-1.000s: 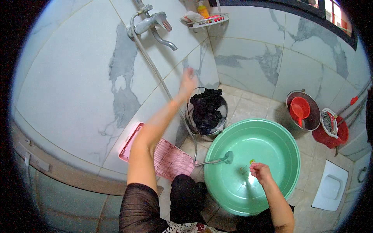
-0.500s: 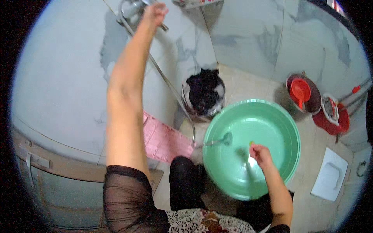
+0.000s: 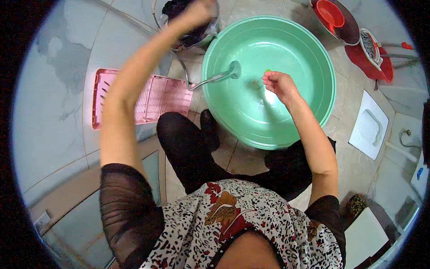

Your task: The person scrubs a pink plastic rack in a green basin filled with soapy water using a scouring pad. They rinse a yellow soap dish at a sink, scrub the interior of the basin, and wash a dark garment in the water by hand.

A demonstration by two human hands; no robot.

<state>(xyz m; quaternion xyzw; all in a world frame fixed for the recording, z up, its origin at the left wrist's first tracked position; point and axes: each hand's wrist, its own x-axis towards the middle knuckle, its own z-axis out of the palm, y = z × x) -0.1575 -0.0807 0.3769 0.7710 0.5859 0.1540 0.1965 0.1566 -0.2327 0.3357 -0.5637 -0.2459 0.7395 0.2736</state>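
A large green basin [image 3: 268, 143] stands on the floor in front of me. Over it is my right hand [image 3: 281, 86], closed, with a small yellow-green thing [image 3: 268, 71] at its fingertips, too small to name. The shower head [image 3: 235, 70] hangs over the basin's left side, its metal hose [image 3: 197, 86] bending in across the rim. My left arm reaches far forward. Its hand [image 3: 201, 12], smeared by motion, is above a bucket of dark cloth [image 3: 174, 8] at the top of the view; its fingers cannot be made out.
A pink slatted rack [image 3: 165, 96] lies by the left wall. At the far right are a dark bucket [image 3: 350, 33] with a red dipper [image 3: 330, 14], and a red mop bucket [image 3: 385, 69]. A white squat toilet [image 3: 369, 125] is set in the floor at right.
My view has tilted down toward my lap. The left hand has come away from the wall tap and down toward the cloth bucket. The right hand stays over the basin with the yellow-green thing.
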